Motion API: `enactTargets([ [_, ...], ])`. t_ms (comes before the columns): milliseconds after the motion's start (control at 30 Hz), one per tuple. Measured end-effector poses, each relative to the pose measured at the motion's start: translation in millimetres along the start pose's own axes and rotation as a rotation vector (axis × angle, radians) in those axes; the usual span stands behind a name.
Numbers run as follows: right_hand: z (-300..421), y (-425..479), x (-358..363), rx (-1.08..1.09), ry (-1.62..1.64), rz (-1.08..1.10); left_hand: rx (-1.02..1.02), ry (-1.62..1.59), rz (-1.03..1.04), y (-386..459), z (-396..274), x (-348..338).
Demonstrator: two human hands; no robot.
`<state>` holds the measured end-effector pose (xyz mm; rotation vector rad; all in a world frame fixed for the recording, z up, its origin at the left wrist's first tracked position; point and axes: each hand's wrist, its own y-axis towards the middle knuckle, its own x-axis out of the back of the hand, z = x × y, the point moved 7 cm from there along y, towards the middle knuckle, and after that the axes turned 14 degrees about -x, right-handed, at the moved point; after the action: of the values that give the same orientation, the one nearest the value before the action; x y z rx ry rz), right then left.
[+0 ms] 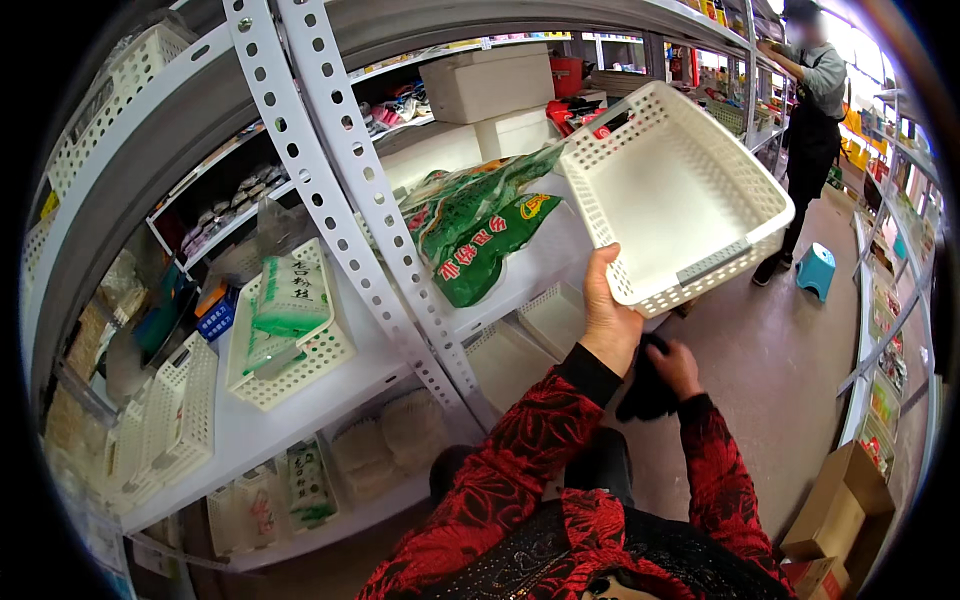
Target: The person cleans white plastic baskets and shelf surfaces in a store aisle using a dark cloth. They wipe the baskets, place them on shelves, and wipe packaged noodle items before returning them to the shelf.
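Note:
My left hand [611, 319] grips the near left corner of a white perforated plastic basket [679, 195], thumb over the rim. The basket is tilted in the air beside the shelf rack, with nothing in it and a grey handle strip on its near side. Lower and to the right, my right hand [675, 367] is closed around a black cloth [645, 386], which looks fuzzy and hangs down; its exact kind cannot be told. Left of the raised basket, large green plastic food bags [487, 240] lie on the white metal shelf [551, 259].
Perforated uprights [360, 172] stand at my left. A basket of noodle packs [289, 367] and stacked baskets [169, 412] occupy the left shelf. A person [814, 112] stands in the aisle near a blue stool [816, 271]. An open cardboard box [825, 502] sits at lower right.

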<state>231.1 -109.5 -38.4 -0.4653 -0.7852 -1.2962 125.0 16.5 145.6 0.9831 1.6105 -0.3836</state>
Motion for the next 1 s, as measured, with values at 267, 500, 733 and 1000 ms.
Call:
enactTargets([
  [267, -131, -79, -10, -0.334, 0.165, 0.051, -0.069, 0.117, -0.144, 5, 2, 37],
  [500, -101, -83, 36, -0.288, 0.158, 0.030, -0.201, 0.179, -0.097, 54, -27, 68],
  [733, -44, -71, 65, -0.066, 0.336, -0.104, -0.272, 0.394, -0.054, 36, -44, 52],
  [1000, 83, -36, 117, 0.279, 0.546, -0.236, -0.564, 1.080, 0.124, -25, -47, 48],
])
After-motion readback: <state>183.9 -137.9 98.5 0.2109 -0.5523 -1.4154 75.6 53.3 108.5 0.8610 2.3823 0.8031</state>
